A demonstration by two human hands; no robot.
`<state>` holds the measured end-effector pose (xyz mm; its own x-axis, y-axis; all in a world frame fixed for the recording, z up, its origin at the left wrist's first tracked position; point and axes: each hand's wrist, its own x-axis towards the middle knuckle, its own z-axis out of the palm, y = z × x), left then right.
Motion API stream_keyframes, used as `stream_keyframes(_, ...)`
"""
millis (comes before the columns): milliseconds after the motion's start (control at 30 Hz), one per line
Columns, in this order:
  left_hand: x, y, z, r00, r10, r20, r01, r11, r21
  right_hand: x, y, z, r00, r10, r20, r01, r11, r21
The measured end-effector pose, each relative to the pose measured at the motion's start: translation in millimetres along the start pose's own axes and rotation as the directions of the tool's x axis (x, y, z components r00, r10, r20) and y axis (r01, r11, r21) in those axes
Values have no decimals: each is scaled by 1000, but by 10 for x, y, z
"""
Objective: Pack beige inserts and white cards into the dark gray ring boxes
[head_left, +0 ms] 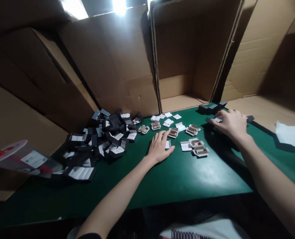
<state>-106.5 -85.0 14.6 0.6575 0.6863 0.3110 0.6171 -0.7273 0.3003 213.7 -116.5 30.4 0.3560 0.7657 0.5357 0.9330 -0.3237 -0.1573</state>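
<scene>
My left hand (159, 146) lies palm down on the green table, fingers stretched and apart. Its fingertips reach a small white-edged cardboard tray (173, 133), and a white folded paper (167, 144) shows between thumb and forefinger. Further right, my right hand (233, 123) curls over a small black box (209, 120), gripping it from above; most of that box is hidden under the palm. Between the hands are more small trays (192, 129), a joined pair of trays (200, 148) and a white paper (186, 146). Behind my right hand sits another open black box (211, 108).
A heap of open black boxes with white linings (112, 136) covers the left of the green table (177, 182). A plastic cup (30, 159) lies tilted beside it. Large cardboard boxes (112, 63) wall the back; white tissue (291, 134) lies far right.
</scene>
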Motion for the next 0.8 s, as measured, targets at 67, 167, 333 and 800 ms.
stream_keyframes(67,-1,-22,6,999,-13,-38,13,1000,-3,4,62,58,999,-27,46,27,1000,-10)
stream_keyframes(167,27,-62,36,997,-28,-72,23,997,-72,-2,75,166,994,-86,66,88,996,-28)
stream_keyframes(333,65,-136,72,989,-5,-146,-38,957,-287,-7,3,300,989,-140,50,144,987,-73)
stream_keyframes(800,178,-451,94,982,-73,-175,0,922,-388,-477,-1039,-88,606,-712,-355,724,308,618)
